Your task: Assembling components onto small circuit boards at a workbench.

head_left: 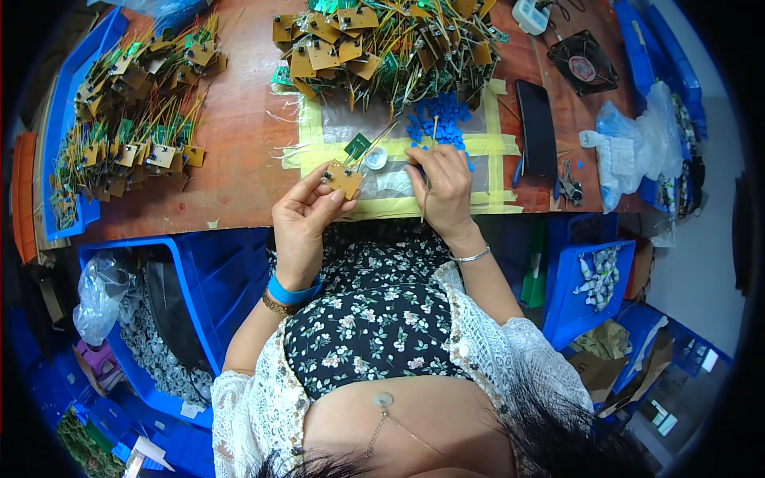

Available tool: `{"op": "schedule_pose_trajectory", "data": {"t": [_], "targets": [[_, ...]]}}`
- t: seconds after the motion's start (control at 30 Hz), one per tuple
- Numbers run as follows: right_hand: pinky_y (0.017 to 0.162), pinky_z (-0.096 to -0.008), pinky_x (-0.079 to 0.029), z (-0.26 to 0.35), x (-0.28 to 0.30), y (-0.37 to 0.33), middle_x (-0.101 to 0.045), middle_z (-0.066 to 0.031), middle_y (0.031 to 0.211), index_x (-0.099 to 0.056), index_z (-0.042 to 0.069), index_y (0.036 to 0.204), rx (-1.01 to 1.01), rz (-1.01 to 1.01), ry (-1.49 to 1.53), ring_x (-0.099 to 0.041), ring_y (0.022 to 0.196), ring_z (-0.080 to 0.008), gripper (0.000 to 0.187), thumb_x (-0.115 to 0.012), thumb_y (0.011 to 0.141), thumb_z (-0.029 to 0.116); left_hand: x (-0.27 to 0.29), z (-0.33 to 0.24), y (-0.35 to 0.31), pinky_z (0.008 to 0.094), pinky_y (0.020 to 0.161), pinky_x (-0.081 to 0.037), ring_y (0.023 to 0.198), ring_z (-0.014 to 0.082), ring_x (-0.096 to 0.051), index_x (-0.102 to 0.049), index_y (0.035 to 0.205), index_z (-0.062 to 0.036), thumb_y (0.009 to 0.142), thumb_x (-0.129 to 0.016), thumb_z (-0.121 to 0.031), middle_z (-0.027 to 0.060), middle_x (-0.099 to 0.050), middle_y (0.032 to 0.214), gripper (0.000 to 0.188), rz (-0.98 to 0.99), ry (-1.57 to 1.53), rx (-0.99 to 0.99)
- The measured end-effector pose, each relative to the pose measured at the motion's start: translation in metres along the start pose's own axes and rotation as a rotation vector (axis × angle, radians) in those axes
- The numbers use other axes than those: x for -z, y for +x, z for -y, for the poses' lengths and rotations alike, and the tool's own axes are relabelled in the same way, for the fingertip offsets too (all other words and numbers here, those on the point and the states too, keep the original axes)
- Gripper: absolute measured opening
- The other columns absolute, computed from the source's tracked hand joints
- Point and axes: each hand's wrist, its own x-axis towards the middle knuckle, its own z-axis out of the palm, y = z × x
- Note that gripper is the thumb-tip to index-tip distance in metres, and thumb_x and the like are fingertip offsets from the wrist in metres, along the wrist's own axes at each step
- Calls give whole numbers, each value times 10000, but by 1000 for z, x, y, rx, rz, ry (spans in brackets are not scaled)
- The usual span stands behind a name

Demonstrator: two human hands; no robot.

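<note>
My left fingers [327,205] pinch the tan circuit board [343,180] at two o'clock from my palm; my right fingers [434,165] curl snugly round a thin stick [435,131], small round tub [374,159] at their nine o'clock.

Left hand [299,215]: my thumb and fingers pinch a tan board [344,178]; a small green board [357,145] sits just beyond it.
Right hand [446,185]: I grip a thin stick [435,127], close to the loose blue pieces [446,111].
Between my hands: a small round white container [374,159].
Beyond: a heap of wired boards [398,48].
Right of the taped sheet [496,179]: a dark flat slab [536,127].
</note>
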Motion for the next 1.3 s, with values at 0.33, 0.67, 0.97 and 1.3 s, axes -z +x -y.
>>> {"op": "schedule_pose_trajectory", "data": {"t": [0.33,0.67,0.97,1.3], "targets": [[713,-342,-400,4,-1,2,-663,-38,790,-666,50,947,-59,9,-72,-589,752,-215,256,-742,706,10,-4,3,-4,291,824,-578,893,191,-666,-509,1313,48,913,-582,31,67,-583,1015,407,51,91,-113],[764,-346,-393,59,-2,18,-668,-15,820,-676,95,934,126,-100,182,-599,823,-201,300,-772,669,-8,-15,-1,-3,266,805,-575,892,144,-657,-519,1300,57,921,-564,50,102,-645,1023,382,148,123,-145],[727,-339,-411,60,-3,21,-665,-40,756,-686,69,950,141,-103,111,-637,810,-209,274,-753,694,-3,-10,3,-2,262,800,-578,874,138,-658,-522,1296,56,923,-558,49,99,-650,999,374,169,71,-80],[732,-343,-419,58,-2,19,-667,-41,763,-662,46,947,145,-57,135,-652,811,-209,215,-720,741,27,-10,2,-2,266,797,-579,863,137,-654,-524,1295,61,922,-553,52,108,-655,1012,374,182,87,-76]]}}
